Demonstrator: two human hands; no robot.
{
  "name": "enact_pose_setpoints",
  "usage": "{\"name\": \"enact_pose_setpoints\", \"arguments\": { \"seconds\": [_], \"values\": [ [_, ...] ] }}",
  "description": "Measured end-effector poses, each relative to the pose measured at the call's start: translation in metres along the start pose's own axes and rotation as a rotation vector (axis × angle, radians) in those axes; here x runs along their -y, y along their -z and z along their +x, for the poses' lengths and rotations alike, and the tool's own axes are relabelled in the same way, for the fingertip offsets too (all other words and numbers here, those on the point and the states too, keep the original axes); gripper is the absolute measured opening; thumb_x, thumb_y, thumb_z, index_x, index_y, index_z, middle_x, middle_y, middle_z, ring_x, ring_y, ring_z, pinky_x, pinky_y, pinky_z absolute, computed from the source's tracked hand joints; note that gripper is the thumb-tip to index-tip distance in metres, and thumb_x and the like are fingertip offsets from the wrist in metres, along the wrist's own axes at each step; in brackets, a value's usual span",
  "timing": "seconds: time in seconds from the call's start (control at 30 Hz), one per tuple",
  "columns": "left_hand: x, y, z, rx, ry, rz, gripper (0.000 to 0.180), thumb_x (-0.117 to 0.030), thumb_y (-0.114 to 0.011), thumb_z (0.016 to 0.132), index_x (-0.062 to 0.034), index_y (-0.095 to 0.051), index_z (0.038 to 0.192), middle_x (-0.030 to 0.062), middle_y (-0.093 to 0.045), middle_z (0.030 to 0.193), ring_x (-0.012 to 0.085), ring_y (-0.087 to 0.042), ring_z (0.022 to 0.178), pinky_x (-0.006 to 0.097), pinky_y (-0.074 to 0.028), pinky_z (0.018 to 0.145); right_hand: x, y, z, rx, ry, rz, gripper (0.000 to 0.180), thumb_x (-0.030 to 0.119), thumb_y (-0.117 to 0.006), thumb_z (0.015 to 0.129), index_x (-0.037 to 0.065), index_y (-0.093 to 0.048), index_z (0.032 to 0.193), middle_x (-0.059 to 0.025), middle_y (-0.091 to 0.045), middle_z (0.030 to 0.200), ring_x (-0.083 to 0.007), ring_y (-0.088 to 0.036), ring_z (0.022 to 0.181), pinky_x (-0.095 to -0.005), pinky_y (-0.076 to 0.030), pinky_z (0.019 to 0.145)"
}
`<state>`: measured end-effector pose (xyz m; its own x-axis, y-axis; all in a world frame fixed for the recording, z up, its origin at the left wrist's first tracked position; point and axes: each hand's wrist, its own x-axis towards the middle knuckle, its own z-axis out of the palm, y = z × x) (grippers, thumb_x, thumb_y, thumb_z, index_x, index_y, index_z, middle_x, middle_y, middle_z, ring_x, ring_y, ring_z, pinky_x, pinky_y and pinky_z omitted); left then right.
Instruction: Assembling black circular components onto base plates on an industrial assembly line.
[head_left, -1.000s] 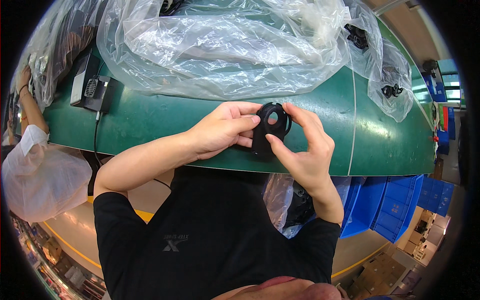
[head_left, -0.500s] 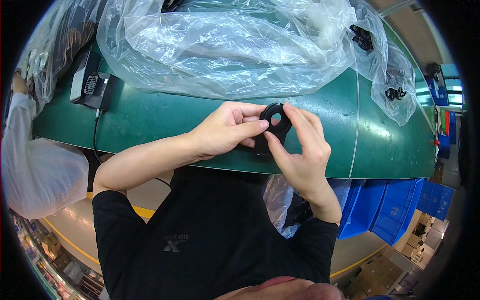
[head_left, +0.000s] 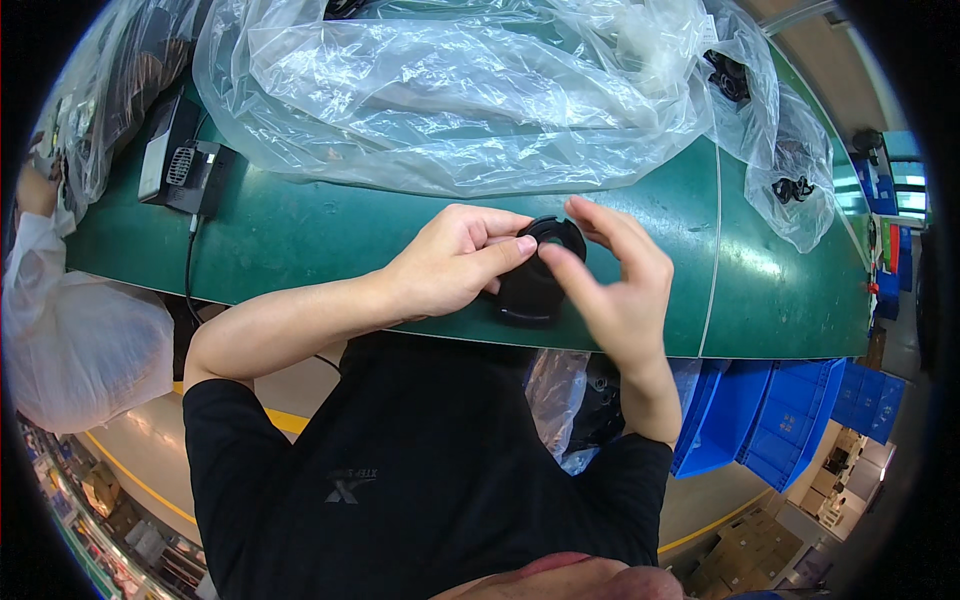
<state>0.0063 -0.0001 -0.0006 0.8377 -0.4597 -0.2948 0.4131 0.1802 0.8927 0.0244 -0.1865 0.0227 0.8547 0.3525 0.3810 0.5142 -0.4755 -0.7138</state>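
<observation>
A black plastic part (head_left: 532, 292) with a round, ring-shaped top and a wider flat lower end is held over the near edge of the green table. My left hand (head_left: 450, 262) grips it at the ring's left side, thumb on top and the other fingers partly hidden behind. Close by on the right, my right hand (head_left: 628, 285) has its thumb and fingers apart. That thumb overlaps the ring in the picture; whether it touches is unclear. Some blur softens the right fingers.
Crumpled clear plastic bags (head_left: 450, 110) cover the table's far side; one at right holds black parts (head_left: 790, 188). A black-and-grey device (head_left: 190, 170) with a cable sits at left. Blue bins (head_left: 770, 415) stand below the table at right. Another person's sleeve (head_left: 35, 250) shows far left.
My right hand has come off the ring's right edge, its fingers opening. The black part has tilted, showing more of its lower end. My left hand stays on it.
</observation>
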Motion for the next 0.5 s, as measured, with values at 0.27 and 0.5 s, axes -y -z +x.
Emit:
{"name": "enact_pose_setpoints", "arguments": {
  "seconds": [0.27,0.5],
  "values": [
    [0.014,0.0,0.003,0.023,-0.246,0.138,0.027,-0.014,-0.049,0.093,0.0038,-0.058,0.11,-0.0032,-0.058,0.081,0.0009,-0.044,0.069,0.019,-0.039,0.058,-0.014,0.001,0.004,0.219,-0.417,0.546,0.017,0.005,-0.067,0.079,-0.004,-0.065,0.093,-0.007,-0.061,0.084,-0.0097,-0.059,0.075,-0.0207,-0.046,0.066],
    [0.006,0.001,-0.003,0.037,-0.064,0.156,0.03,-0.013,-0.051,0.093,0.0056,-0.055,0.117,0.0035,-0.062,0.097,0.0056,-0.053,0.087,0.02,-0.043,0.074,-0.011,-0.001,0.001,0.211,-0.466,0.616,0.014,0.004,-0.067,0.079,-0.003,-0.065,0.09,-0.0051,-0.06,0.085,-0.0089,-0.059,0.077,-0.0197,-0.046,0.066]
  ]
}}
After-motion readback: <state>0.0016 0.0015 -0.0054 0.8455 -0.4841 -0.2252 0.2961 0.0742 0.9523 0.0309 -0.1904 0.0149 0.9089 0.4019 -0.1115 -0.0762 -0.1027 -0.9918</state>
